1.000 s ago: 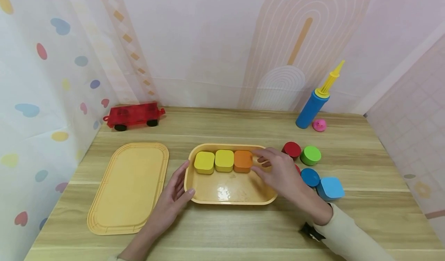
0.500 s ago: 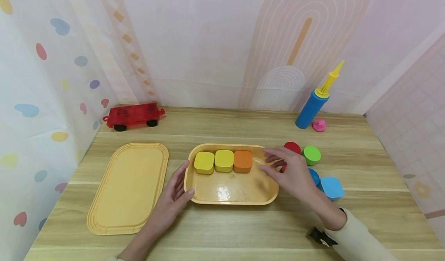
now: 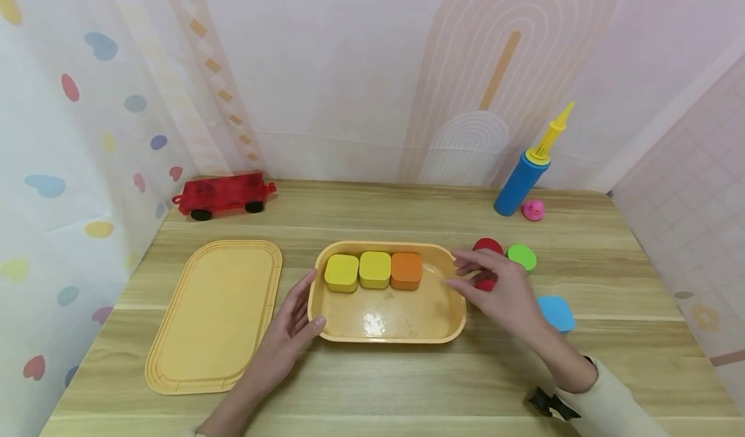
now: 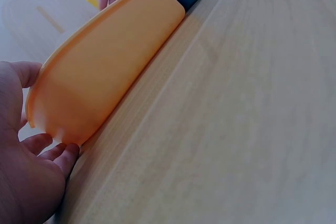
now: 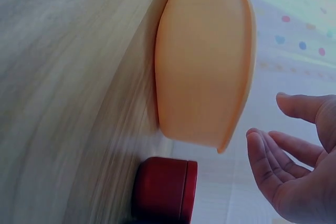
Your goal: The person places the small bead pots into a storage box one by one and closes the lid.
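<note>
A light orange plastic box (image 3: 372,324) stands in the middle of the table. Two yellow rounded-square pots (image 3: 342,271) and an orange one (image 3: 406,270) sit in a row along its back wall. My left hand (image 3: 288,333) holds the box's left end, thumb on the rim; in the left wrist view its fingers (image 4: 65,158) lie against the outer wall near the base. My right hand (image 3: 495,291) hovers at the right rim with relaxed fingers and holds nothing. In the right wrist view, a gap shows between its thumb and fingers, apart from the box (image 5: 205,66).
Right of the box are red pots (image 3: 489,246), a green pot (image 3: 522,256) and a light blue pot (image 3: 557,313), partly behind the hand. A matching lid (image 3: 215,314) lies left. Behind stand a red toy wagon (image 3: 227,193), a blue-yellow pump (image 3: 524,175) and a pink toy duck (image 3: 533,210).
My right hand has drawn away to the right, from beside the orange pot inside the box to the box's right rim. The left hand and the pots in the box stay put.
</note>
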`<state>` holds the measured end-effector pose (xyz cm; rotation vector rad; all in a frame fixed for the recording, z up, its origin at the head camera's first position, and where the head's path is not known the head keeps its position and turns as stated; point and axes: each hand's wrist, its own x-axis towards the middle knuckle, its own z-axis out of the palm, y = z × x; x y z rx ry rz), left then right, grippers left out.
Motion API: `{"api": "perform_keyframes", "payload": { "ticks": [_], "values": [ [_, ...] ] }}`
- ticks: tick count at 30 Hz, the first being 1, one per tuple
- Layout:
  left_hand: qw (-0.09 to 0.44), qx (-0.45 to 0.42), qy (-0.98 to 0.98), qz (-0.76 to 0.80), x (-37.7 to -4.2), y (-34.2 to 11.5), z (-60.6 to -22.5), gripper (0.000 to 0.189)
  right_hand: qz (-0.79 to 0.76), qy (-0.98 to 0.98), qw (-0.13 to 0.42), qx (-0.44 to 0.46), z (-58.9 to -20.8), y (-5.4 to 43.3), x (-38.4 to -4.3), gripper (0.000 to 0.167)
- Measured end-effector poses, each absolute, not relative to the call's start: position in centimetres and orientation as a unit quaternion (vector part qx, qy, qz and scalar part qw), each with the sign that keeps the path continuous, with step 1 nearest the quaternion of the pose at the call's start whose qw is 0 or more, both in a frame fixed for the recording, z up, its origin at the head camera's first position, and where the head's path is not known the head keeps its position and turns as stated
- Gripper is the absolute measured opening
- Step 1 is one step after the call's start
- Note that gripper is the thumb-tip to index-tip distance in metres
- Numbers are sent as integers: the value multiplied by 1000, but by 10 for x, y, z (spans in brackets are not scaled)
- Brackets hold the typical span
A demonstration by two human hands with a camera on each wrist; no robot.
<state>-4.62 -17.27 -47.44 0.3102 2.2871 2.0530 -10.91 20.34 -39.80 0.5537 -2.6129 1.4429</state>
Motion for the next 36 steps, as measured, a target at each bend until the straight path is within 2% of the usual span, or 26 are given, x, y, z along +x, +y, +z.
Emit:
{"api": "perform_keyframes", "payload": {
  "ticks": [6, 16, 36],
  "values": [
    [28, 99, 740, 665, -46, -173, -474, 73, 461, -868, 49, 176, -395, 215, -105, 46],
    [27, 100, 742, 663, -47, -173, -474, 73, 463, -866, 75, 172, -395, 237, -98, 49],
    [29, 94, 742, 663, -46, -172, -473, 74, 508, -842, 68, 167, -401, 278, -88, 45]
  ]
}}
